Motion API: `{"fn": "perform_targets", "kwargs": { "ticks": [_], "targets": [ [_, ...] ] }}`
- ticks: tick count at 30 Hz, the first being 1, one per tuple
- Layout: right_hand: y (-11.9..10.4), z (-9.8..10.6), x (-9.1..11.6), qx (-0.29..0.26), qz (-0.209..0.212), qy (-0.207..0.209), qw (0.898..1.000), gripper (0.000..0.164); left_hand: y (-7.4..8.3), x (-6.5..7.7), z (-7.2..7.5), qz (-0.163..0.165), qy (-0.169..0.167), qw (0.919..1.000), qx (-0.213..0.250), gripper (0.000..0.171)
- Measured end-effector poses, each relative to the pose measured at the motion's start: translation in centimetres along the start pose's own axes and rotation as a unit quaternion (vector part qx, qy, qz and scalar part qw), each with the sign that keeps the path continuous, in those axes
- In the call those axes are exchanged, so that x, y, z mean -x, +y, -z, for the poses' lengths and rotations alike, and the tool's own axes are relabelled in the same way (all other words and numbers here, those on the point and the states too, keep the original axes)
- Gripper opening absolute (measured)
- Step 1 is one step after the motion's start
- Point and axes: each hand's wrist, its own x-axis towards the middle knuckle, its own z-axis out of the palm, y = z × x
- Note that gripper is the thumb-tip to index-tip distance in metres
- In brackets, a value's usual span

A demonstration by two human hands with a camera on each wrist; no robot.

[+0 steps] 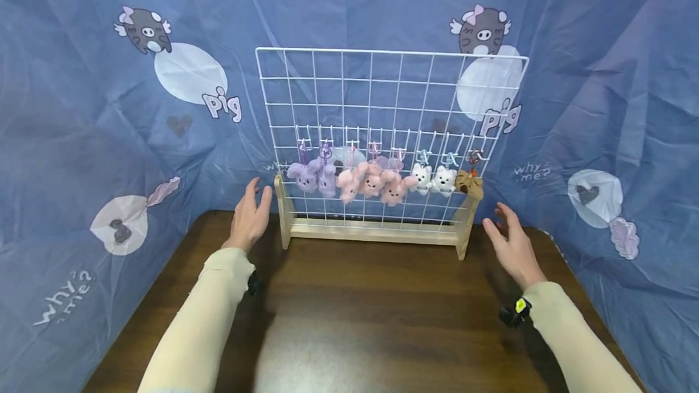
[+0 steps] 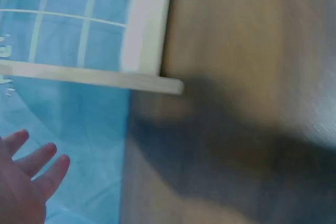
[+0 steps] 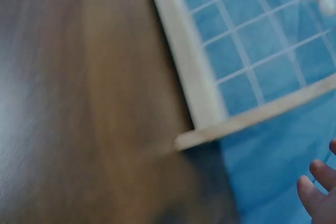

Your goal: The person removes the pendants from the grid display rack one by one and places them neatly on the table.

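A white wire grid rack (image 1: pixel 393 52) stands upright in a wooden base (image 1: pixel 371 233) at the back of the table. On its hooks hang small plush keychains: two purple rabbits (image 1: pixel 307 178), three pink rabbits (image 1: pixel 374 181), two white animals (image 1: pixel 443 182) and a brown one (image 1: pixel 469 185). Left of the base, my left hand (image 1: pixel 250 218) is raised with its fingers spread, holding nothing. My right hand (image 1: pixel 513 250) is likewise spread and bare to the right of the base. Neither hand touches the rack; both wrist views show a gap beside the wooden foot (image 2: pixel 152 82).
Blue fabric (image 1: pixel 349 5) with pig prints hangs behind and on both sides of the dark wooden table (image 1: pixel 371 308). Each wrist carries a small black device (image 1: pixel 513 315).
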Motion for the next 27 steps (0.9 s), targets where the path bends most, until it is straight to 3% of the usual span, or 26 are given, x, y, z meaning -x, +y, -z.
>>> {"fn": "perform_targets", "kwargs": {
  "ticks": [6, 12, 27],
  "targets": [
    [-2.6, 0.6, -1.6, -0.05, 0.025, 0.014, 0.998, 0.07, 2.2, -1.6, 0.4, 0.005, -0.024, 0.9962, 0.083, 0.073],
    [-4.8, 0.7, -2.9, -0.103, 0.038, 0.022, 0.994, 0.07, 3.3, -2.3, 0.6, 0.01, -0.038, 0.9892, 0.141, 0.066],
    [-7.1, 0.9, -4.5, -0.107, 0.034, -0.004, 0.994, 0.067, 4.3, -2.7, -0.1, -0.004, -0.038, 0.9902, 0.134, 0.051]
  ]
}}
